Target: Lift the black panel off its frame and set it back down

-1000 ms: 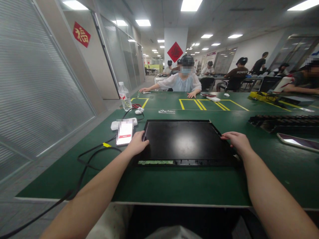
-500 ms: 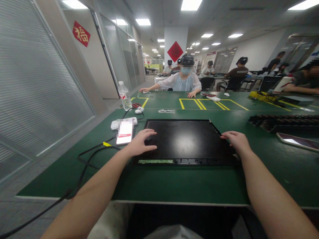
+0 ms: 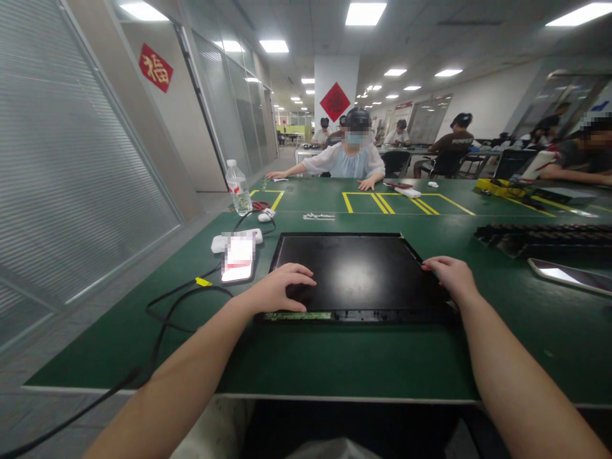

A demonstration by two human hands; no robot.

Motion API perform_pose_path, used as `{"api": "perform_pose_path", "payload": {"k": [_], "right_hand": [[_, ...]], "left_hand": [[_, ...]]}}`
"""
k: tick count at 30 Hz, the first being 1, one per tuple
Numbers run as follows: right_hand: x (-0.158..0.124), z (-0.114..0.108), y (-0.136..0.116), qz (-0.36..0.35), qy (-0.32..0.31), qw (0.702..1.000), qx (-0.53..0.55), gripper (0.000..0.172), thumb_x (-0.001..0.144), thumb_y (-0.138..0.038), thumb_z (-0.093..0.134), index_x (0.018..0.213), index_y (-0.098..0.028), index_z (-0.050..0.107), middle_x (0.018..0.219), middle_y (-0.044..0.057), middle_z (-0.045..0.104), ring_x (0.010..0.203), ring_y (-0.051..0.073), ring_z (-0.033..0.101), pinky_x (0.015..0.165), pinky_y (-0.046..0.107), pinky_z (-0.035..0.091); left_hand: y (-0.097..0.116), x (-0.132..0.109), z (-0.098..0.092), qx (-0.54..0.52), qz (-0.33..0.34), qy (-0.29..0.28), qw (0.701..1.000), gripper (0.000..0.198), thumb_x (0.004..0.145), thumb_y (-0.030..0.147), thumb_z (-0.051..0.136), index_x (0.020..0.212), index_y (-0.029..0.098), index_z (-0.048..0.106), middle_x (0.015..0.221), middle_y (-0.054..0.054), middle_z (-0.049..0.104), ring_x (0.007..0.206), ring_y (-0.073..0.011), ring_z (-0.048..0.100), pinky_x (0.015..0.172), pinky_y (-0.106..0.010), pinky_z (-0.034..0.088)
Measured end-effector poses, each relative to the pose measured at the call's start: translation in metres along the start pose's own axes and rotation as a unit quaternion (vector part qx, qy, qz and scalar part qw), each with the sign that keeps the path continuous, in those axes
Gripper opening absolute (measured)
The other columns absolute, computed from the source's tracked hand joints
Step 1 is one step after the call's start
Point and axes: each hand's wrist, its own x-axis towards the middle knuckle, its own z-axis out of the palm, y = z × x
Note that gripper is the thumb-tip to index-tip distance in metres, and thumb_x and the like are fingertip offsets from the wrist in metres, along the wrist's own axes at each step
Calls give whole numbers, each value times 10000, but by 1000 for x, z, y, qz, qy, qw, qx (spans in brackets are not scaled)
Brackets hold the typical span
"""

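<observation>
A flat black display panel (image 3: 354, 264) in a dark frame lies face up on the green table. Along its near edge, a narrow green circuit board (image 3: 299, 315) shows at the left. My left hand (image 3: 282, 287) reaches over the panel's left side with fingers and thumb apart. Its thumb tip is close to the circuit board; I cannot tell whether it touches. At the panel's right edge, my right hand (image 3: 452, 277) has its fingers and thumb pinched on the frame. The fingers partly hide that edge.
Left of the panel are a lit phone (image 3: 239, 258), a white power bank-like block (image 3: 220, 242), a black cable (image 3: 165, 319) and a water bottle (image 3: 239, 188). Black parts (image 3: 519, 239) and another phone (image 3: 568, 275) lie right. A person (image 3: 351, 156) sits opposite.
My left hand has moved nearer to me and slightly right, its thumb now by the circuit board. My right hand stays at the right edge. The view has tilted slightly.
</observation>
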Motion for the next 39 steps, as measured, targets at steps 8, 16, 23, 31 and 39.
{"api": "perform_pose_path", "payload": {"k": [8, 16, 23, 31, 39], "right_hand": [[1, -1, -1, -1, 4, 999, -46, 217, 665, -392, 638, 744, -269, 798, 859, 59, 807, 795, 261, 671, 617, 339, 481], [0, 0, -5, -51, 11, 993, -108, 145, 698, -367, 662, 689, -287, 782, 815, 60, 791, 849, 288, 701, 750, 386, 508], [1, -1, -3, -62, -20, 987, -149, 178, 751, -366, 647, 733, -301, 811, 869, 60, 800, 851, 289, 715, 729, 373, 508], [-3, -3, -22, -84, -74, 975, -190, 155, 749, -355, 672, 786, -304, 813, 874, 66, 801, 855, 308, 732, 735, 389, 523], [24, -6, -18, -151, -108, 960, -210, 366, 757, -479, 655, 1020, -281, 812, 927, 108, 802, 843, 345, 746, 786, 461, 586]], "left_hand": [[10, 0, -1, 44, 48, -17, 998, 439, 815, 303, 855, 1248, 264, 791, 1304, -103, 763, 1186, -302, 715, 1067, -433, 518], [19, -2, -1, 57, 43, -27, 997, 403, 835, 233, 813, 1235, 270, 792, 1260, -80, 787, 1141, -283, 738, 1039, -404, 531], [18, -8, -3, 56, -2, 21, 998, 293, 939, 322, 724, 1216, 251, 786, 1292, -113, 756, 1197, -289, 705, 1063, -425, 537], [-7, -11, 10, 109, -189, 131, 967, 367, 902, 264, 688, 1256, 194, 757, 1455, -206, 626, 1394, -396, 576, 1183, -565, 460], [2, 4, 3, 154, -310, 114, 931, 581, 893, 338, 713, 1438, 150, 645, 1656, -294, 427, 1569, -501, 342, 1223, -655, 354]]}}
